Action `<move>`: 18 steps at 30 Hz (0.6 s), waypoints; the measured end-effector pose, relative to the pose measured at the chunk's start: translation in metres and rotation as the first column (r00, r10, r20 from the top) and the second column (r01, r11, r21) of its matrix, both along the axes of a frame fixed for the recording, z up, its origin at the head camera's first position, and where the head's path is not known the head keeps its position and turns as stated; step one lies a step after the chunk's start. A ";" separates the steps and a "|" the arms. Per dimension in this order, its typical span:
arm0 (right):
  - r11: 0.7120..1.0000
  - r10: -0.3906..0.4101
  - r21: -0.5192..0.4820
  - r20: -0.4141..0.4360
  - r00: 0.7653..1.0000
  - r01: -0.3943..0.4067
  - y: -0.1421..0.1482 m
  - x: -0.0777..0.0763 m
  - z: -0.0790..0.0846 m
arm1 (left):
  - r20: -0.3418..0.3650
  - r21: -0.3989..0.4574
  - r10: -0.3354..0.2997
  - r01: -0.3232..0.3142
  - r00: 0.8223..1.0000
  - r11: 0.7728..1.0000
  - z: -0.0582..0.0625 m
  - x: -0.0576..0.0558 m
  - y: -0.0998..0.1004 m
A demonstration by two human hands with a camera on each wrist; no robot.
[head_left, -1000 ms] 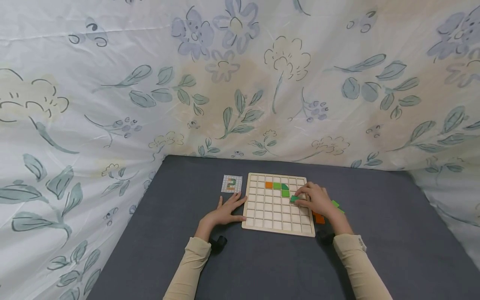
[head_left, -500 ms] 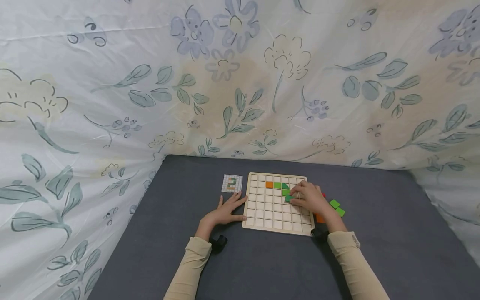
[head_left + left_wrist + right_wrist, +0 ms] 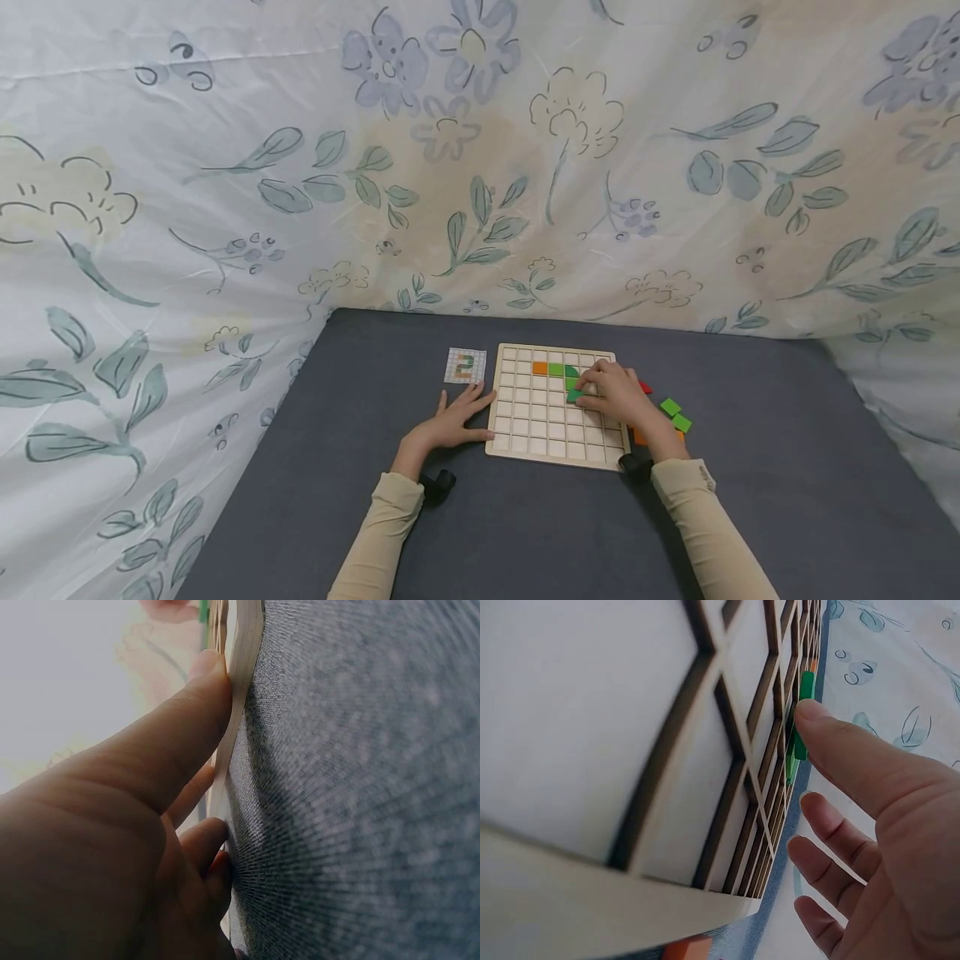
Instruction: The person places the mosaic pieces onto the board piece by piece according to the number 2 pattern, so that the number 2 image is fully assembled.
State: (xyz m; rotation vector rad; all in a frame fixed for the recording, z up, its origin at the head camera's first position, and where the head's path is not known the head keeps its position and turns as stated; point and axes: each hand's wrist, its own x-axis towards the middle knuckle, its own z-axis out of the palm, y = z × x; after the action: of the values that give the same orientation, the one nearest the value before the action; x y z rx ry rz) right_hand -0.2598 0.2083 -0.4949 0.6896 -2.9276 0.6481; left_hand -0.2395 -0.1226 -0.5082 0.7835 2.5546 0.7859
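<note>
A pale wooden grid board (image 3: 532, 425) lies on the dark table. My right hand (image 3: 617, 395) pinches a dark green tile (image 3: 807, 684) between thumb and fingers, low over the board's upper right part. In the head view this green tile (image 3: 573, 397) overlaps the cell just below a light green tile (image 3: 572, 383). The row above has an orange tile (image 3: 540, 368), a light green tile (image 3: 556, 369) and a dark green round-edged tile (image 3: 572, 371). My left hand (image 3: 447, 423) has its fingers spread, with thumb and fingertips touching the board's left edge.
A small gridded card (image 3: 466, 366) with a coloured "2" lies left of the board. Right of it are loose light green tiles (image 3: 670, 407), a red piece (image 3: 645, 387) and orange pieces (image 3: 639, 437), partly behind my right wrist. A floral cloth (image 3: 480, 208) hangs behind the table.
My right hand has moved left with the dark green tile, to the cell under the light green one. More loose tiles show at the right. The left hand has stayed put.
</note>
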 end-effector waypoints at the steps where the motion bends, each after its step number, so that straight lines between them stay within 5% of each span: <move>1: 1.000 0.001 0.002 0.000 1.000 -0.001 0.000 0.000 0.000 | 0.000 0.003 -0.001 0.001 1.000 1.000 0.000 0.000 0.000; 18: 1.000 0.015 -0.007 0.020 1.000 -0.015 0.000 -0.001 -0.004 | 0.005 0.016 -0.001 0.001 1.000 1.000 0.002 0.001 0.000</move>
State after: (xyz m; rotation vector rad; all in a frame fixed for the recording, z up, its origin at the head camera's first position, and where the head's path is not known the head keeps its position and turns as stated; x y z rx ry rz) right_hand -0.2612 0.2084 -0.4984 0.7092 -2.9400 0.6705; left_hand -0.2385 -0.1223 -0.5060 0.7867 2.5464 0.8076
